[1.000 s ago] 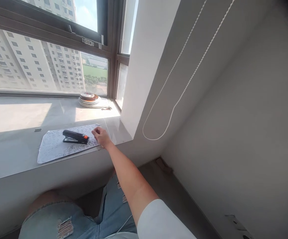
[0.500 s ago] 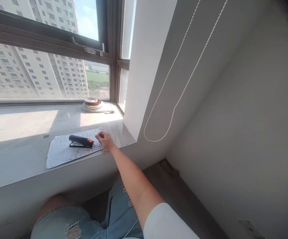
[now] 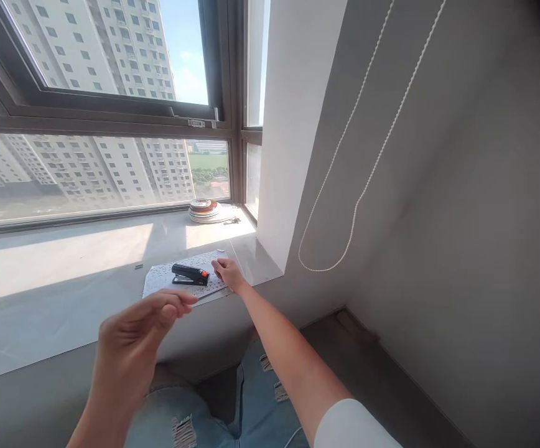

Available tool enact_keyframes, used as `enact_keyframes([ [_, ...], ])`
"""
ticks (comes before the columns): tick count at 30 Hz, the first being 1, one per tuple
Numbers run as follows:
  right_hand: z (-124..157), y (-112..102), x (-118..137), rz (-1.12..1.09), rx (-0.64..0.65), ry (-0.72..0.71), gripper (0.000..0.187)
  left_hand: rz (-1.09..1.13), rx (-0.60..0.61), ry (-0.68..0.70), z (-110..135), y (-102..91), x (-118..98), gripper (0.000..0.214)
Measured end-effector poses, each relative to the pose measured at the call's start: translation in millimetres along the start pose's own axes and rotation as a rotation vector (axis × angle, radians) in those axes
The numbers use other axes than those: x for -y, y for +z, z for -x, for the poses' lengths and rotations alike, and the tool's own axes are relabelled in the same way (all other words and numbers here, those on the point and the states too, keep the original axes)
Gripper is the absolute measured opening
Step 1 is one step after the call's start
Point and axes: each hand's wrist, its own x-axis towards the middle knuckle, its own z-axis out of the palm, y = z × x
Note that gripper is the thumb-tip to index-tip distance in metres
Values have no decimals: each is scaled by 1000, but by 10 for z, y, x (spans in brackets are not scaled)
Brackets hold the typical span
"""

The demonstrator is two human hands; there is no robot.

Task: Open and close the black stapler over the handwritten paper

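A black stapler (image 3: 190, 275) with an orange-red spot at one end lies on printed paper sheets (image 3: 157, 275) by the sill's front edge. My right hand (image 3: 228, 274) rests at the right side of the sheets, close to the stapler's orange end. Its thumb and fingers are pinched together, and what may be between them is too small to tell. Nearer the camera, my left hand (image 3: 137, 333) hangs in the air before the sill, covering part of the sheets. Its fingers reach forward, loosely bent, the thumb apart and nothing visible in them.
A short grey strip (image 3: 139, 266), resembling staples, lies left of the paper on the windowsill (image 3: 55, 311). Stacked round discs or reels (image 3: 203, 211) sit in the window corner. A beaded blind cord (image 3: 356, 202) hangs at the right wall. My knees are below the sill.
My left hand has come into view from below, in front of the sill. The view has shifted, so the scene sits farther right and lower. My right hand stays beside the paper and stapler.
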Motion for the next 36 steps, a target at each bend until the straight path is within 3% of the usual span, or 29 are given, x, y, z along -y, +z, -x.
enact_keyframes([
  [2,5,10,4,20,22,0,54,-43,54,-51,-162,113,263,34],
  [5,9,25,20,37,22,-20,52,-244,20,-131,-414,200,888,52],
  [8,7,35,31,98,20,-50,49,-268,-42,-246,-665,137,1545,62],
  [10,3,35,24,154,69,-56,49,-216,-67,-250,-814,58,1889,62],
  [14,-18,37,-36,262,169,-95,52,-232,73,-237,-970,-49,2319,49],
  [19,-52,72,-134,314,114,-103,29,-232,160,-302,-909,-49,2528,46],
  [25,-59,103,-171,349,-4,-124,30,-230,220,-223,-851,-16,2480,37],
  [29,-79,98,-170,272,-68,-112,32,-354,212,-187,-840,47,2495,29],
  [32,-107,98,-166,187,-108,-29,24,-442,188,-211,-832,76,2545,43],
  [36,-145,139,-161,228,-119,23,22,-389,244,-195,-828,72,2575,57],
])
